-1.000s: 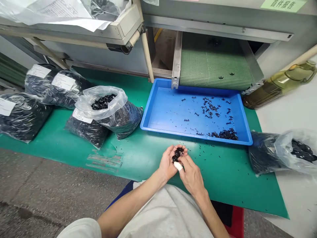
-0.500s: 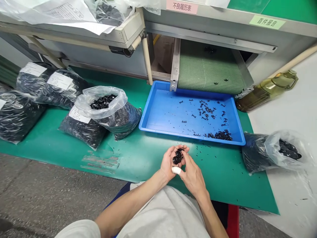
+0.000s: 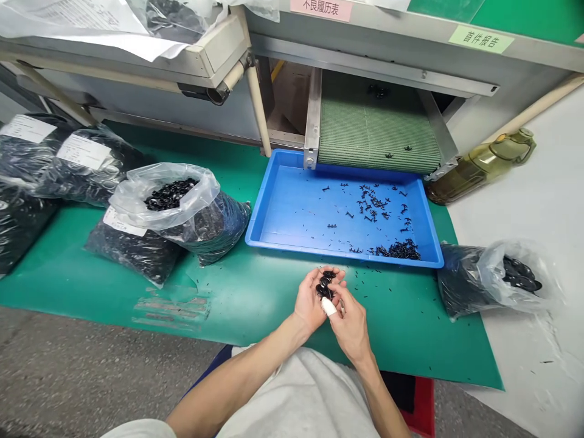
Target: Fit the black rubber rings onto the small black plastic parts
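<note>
Several shiny black rounded plastic parts [image 3: 324, 283] lie cupped in my left hand [image 3: 310, 304], its palm turned up and fingers curled around them. My right hand [image 3: 350, 319] is closed over the same parts from the right, fingertips and thumb touching them. A white cover wraps the right thumb. Just beyond both hands stands a blue tray [image 3: 296, 246], with small black sprue pieces [image 3: 399, 250] heaped in its near right corner and others scattered over its floor.
A green conveyor belt [image 3: 378, 134] ends over the tray's far side. On the left stand an open bag of black parts [image 3: 201, 228] and several filled bags. At right are another open bag [image 3: 469, 274] and an olive bottle [image 3: 474, 167]. Black bits dot the green mat [image 3: 255, 292].
My right thumb and fingers have shifted over the black parts, which sit differently in the left palm. The whole view has shifted, with the surroundings appearing farther left.
</note>
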`<action>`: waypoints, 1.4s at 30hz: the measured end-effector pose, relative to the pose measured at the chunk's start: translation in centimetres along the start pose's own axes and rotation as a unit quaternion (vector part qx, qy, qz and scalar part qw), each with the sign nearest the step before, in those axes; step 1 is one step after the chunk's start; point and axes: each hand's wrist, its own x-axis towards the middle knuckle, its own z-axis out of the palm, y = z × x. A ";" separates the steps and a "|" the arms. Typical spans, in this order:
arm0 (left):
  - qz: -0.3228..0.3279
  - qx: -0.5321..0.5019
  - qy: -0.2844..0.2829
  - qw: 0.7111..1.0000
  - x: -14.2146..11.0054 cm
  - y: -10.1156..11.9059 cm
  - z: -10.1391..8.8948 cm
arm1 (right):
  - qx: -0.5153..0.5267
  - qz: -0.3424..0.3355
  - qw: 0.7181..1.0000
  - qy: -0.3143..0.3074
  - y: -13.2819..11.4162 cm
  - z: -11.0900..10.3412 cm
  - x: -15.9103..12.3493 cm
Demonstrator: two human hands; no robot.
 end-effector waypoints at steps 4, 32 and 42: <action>0.005 0.015 0.024 1.000 0.7 0.2 0.5 | 0.023 -0.022 0.999 0.016 0.5 -1.0 -0.4; 0.010 0.089 0.077 0.993 -1.2 2.9 -1.3 | -0.299 0.005 0.951 -0.083 5.3 0.8 -3.6; -0.083 0.122 0.032 0.989 0.1 1.0 -1.3 | -0.305 0.135 0.940 0.069 10.6 -6.4 -12.6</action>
